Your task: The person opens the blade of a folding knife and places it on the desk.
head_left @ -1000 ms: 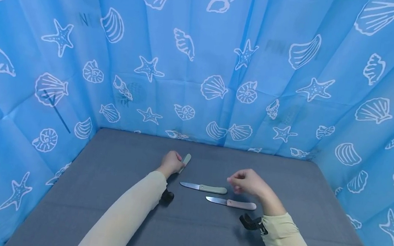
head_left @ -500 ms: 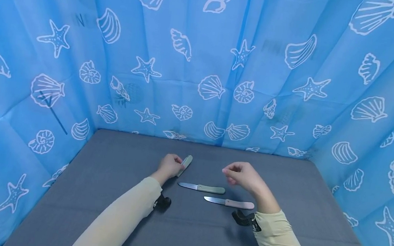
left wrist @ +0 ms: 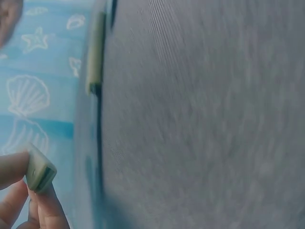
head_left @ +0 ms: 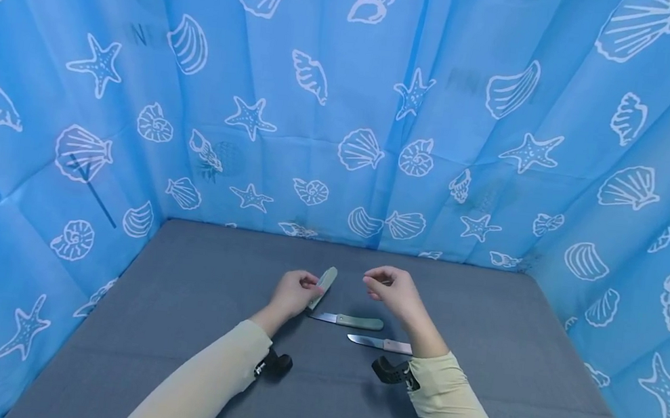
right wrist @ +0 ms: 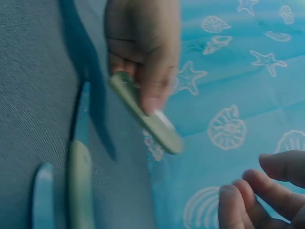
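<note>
A folded pale-green folding knife (head_left: 329,279) is pinched between the thumb and fingers of my left hand (head_left: 291,293), tilted and lifted off the table. The right wrist view shows that knife (right wrist: 164,135) with a bit of bright blade edge along its handle. My right hand (head_left: 402,296) hovers just to the right, holding nothing, its fingers loosely bent with a gap to the thumb. Below the hands lies a green-handled knife (head_left: 360,322) with its blade out. Nearer me is a pink-handled knife (head_left: 396,346), blade out, its handle end hidden by my right wrist.
A grey cloth covers the table (head_left: 327,399). A blue curtain (head_left: 346,101) with white shells and starfish stands along the back and both sides. Both blades on the table point left.
My left hand has lifted the folded knife and brought it slightly right. My right hand has moved left toward it, and its wrist now covers part of the pink handle.
</note>
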Action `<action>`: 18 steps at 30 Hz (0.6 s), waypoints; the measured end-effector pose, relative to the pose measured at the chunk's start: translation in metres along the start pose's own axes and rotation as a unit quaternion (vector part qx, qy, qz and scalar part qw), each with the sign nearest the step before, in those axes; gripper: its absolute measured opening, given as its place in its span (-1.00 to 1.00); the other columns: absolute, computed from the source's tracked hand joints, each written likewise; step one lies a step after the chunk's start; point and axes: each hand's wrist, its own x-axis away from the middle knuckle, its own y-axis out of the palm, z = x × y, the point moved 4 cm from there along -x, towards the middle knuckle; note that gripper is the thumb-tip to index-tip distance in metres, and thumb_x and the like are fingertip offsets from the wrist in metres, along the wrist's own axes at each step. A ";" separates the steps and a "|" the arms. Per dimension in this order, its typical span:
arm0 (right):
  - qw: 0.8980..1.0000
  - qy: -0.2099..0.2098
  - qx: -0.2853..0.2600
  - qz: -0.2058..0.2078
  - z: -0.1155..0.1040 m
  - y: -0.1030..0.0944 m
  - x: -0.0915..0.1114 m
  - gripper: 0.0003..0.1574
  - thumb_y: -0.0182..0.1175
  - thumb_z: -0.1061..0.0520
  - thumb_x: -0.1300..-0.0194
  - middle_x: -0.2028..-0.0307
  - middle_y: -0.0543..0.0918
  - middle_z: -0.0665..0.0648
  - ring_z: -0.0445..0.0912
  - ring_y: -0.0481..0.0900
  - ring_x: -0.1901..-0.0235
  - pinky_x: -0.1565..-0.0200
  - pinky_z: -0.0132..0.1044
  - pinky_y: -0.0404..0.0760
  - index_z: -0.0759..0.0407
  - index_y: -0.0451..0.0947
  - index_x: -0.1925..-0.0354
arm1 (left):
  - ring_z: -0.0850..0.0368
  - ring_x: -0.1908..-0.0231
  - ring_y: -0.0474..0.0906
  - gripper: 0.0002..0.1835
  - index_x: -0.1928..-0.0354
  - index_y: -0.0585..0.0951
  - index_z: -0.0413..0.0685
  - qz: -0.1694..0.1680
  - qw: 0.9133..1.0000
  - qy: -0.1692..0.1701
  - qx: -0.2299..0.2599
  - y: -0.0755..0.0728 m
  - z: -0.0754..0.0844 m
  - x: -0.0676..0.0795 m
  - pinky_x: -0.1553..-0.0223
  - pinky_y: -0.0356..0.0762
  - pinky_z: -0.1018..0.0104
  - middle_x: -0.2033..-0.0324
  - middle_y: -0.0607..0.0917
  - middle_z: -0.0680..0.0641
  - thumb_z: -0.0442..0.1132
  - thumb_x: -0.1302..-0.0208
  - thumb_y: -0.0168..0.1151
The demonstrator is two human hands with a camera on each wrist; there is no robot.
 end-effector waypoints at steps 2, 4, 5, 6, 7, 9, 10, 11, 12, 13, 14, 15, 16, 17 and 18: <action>1.000 -0.006 0.005 0.013 0.002 0.006 -0.002 -0.70 0.21 0.16 -0.45 0.12 0.67 0.28 0.11 0.68 0.14 0.07 -0.09 0.69 0.36 0.62 -0.02 | 0.10 0.24 0.60 -0.77 0.10 0.71 -0.11 0.002 1.000 0.010 0.008 0.000 0.003 0.004 0.23 0.59 0.17 0.27 0.69 -0.01 -0.15 -0.29 0.41; 1.000 -0.012 0.003 0.023 0.004 0.011 -0.005 -0.68 0.22 0.17 -0.44 0.11 0.67 0.29 0.07 0.68 0.15 0.07 -0.11 0.69 0.38 0.61 -0.04 | 0.11 0.24 0.60 -0.77 0.11 0.71 -0.10 0.002 1.000 0.017 0.018 0.002 0.005 0.008 0.23 0.60 0.18 0.27 0.69 -0.01 -0.14 -0.29 0.41; 1.000 -0.014 0.000 0.028 0.005 0.013 -0.005 -0.68 0.22 0.17 -0.44 0.12 0.67 0.27 0.05 0.68 0.14 0.07 -0.11 0.69 0.38 0.60 -0.04 | 0.11 0.24 0.60 -0.77 0.11 0.71 -0.09 0.002 1.000 0.018 0.021 0.003 0.006 0.010 0.23 0.59 0.19 0.28 0.69 -0.01 -0.12 -0.29 0.40; 0.999 -0.015 -0.004 0.032 0.005 0.015 -0.006 -0.66 0.22 0.17 -0.44 0.11 0.67 0.27 0.04 0.68 0.13 0.06 -0.10 0.69 0.38 0.59 -0.06 | 0.12 0.24 0.61 -0.76 0.10 0.71 -0.08 0.000 0.999 0.019 0.027 0.004 0.006 0.011 0.23 0.60 0.20 0.27 0.70 -0.01 -0.12 -0.29 0.40; 0.999 -0.014 -0.010 0.038 0.006 0.018 -0.007 -0.66 0.22 0.18 -0.44 0.11 0.67 0.26 0.04 0.68 0.12 0.05 -0.10 0.69 0.38 0.59 -0.07 | 0.12 0.24 0.61 -0.75 0.09 0.71 -0.09 -0.003 0.999 0.020 0.034 0.005 0.007 0.013 0.23 0.60 0.20 0.27 0.70 -0.01 -0.11 -0.29 0.40; 0.999 -0.015 -0.023 0.042 0.009 0.022 -0.008 -0.65 0.23 0.17 -0.43 0.11 0.66 0.25 0.06 0.68 0.09 0.04 -0.11 0.68 0.37 0.58 -0.08 | 0.11 0.22 0.62 -0.73 0.07 0.71 -0.09 -0.010 0.998 0.019 0.052 0.006 0.010 0.018 0.21 0.61 0.19 0.25 0.71 -0.02 -0.11 -0.30 0.40; 0.999 -0.017 -0.026 0.042 0.009 0.024 -0.008 -0.64 0.23 0.17 -0.43 0.11 0.65 0.26 0.08 0.68 0.07 0.04 -0.10 0.68 0.37 0.58 -0.09 | 0.10 0.20 0.63 -0.72 0.05 0.71 -0.10 -0.015 0.998 0.019 0.060 0.006 0.011 0.020 0.20 0.61 0.19 0.24 0.71 -0.03 -0.10 -0.30 0.40; 0.998 -0.017 -0.031 0.043 0.010 0.027 -0.008 -0.64 0.23 0.16 -0.43 0.11 0.65 0.25 0.09 0.67 0.06 0.03 -0.09 0.68 0.35 0.58 -0.09 | 0.09 0.19 0.63 -0.71 0.04 0.70 -0.11 -0.018 0.997 0.020 0.066 0.006 0.012 0.022 0.19 0.62 0.18 0.22 0.71 -0.03 -0.10 -0.30 0.39; 0.998 -0.017 -0.038 0.042 0.010 0.029 -0.009 -0.64 0.23 0.16 -0.43 0.11 0.64 0.26 0.11 0.67 0.05 0.02 -0.08 0.68 0.35 0.58 -0.10 | 0.08 0.17 0.63 -0.70 0.02 0.70 -0.11 -0.023 0.997 0.021 0.073 0.007 0.014 0.024 0.18 0.62 0.17 0.20 0.71 -0.04 -0.10 -0.31 0.39; 0.998 -0.019 -0.042 0.040 0.010 0.030 -0.009 -0.64 0.23 0.16 -0.44 0.11 0.64 0.27 0.13 0.67 0.05 0.02 -0.06 0.67 0.35 0.57 -0.10 | 0.07 0.15 0.63 -0.69 0.01 0.69 -0.12 -0.029 0.996 0.023 0.078 0.007 0.015 0.026 0.17 0.62 0.15 0.19 0.71 -0.05 -0.09 -0.31 0.38; 0.998 -0.020 -0.046 0.038 0.010 0.032 -0.009 -0.63 0.22 0.16 -0.44 0.10 0.64 0.27 0.13 0.67 0.05 0.01 -0.05 0.67 0.35 0.57 -0.11 | 0.06 0.14 0.63 -0.68 0.01 0.69 -0.11 -0.032 0.996 0.023 0.081 0.007 0.017 0.028 0.16 0.63 0.15 0.18 0.71 -0.05 -0.09 -0.32 0.38; 0.998 -0.021 -0.052 0.036 0.010 0.034 -0.009 -0.62 0.22 0.16 -0.44 0.10 0.64 0.28 0.13 0.67 0.05 0.01 -0.04 0.67 0.35 0.56 -0.12 | 0.06 0.13 0.63 -0.68 0.00 0.69 -0.11 -0.036 0.996 0.023 0.083 0.008 0.018 0.029 0.15 0.63 0.14 0.17 0.71 -0.05 -0.08 -0.32 0.38; 0.998 -0.024 -0.054 0.035 0.009 0.036 -0.009 -0.62 0.22 0.16 -0.44 0.10 0.63 0.29 0.13 0.67 0.06 0.01 -0.03 0.67 0.36 0.56 -0.13 | 0.06 0.13 0.63 -0.67 0.00 0.69 -0.10 -0.040 0.995 0.024 0.084 0.008 0.019 0.031 0.14 0.63 0.14 0.17 0.71 -0.04 -0.07 -0.32 0.37; 0.997 -0.023 -0.060 0.034 0.009 0.037 -0.009 -0.62 0.22 0.16 -0.44 0.11 0.63 0.29 0.12 0.67 0.07 0.01 -0.02 0.67 0.35 0.56 -0.13 | 0.06 0.12 0.63 -0.67 -0.01 0.69 -0.10 -0.044 0.995 0.026 0.085 0.009 0.021 0.032 0.14 0.63 0.13 0.16 0.70 -0.04 -0.06 -0.33 0.37; 0.997 -0.025 -0.061 0.034 0.009 0.038 -0.009 -0.62 0.22 0.18 -0.44 0.11 0.63 0.29 0.11 0.68 0.09 0.02 -0.02 0.67 0.36 0.56 -0.13 | 0.06 0.12 0.63 -0.66 -0.01 0.69 -0.10 -0.048 0.994 0.026 0.090 0.009 0.021 0.032 0.14 0.62 0.12 0.15 0.70 -0.04 -0.05 -0.33 0.37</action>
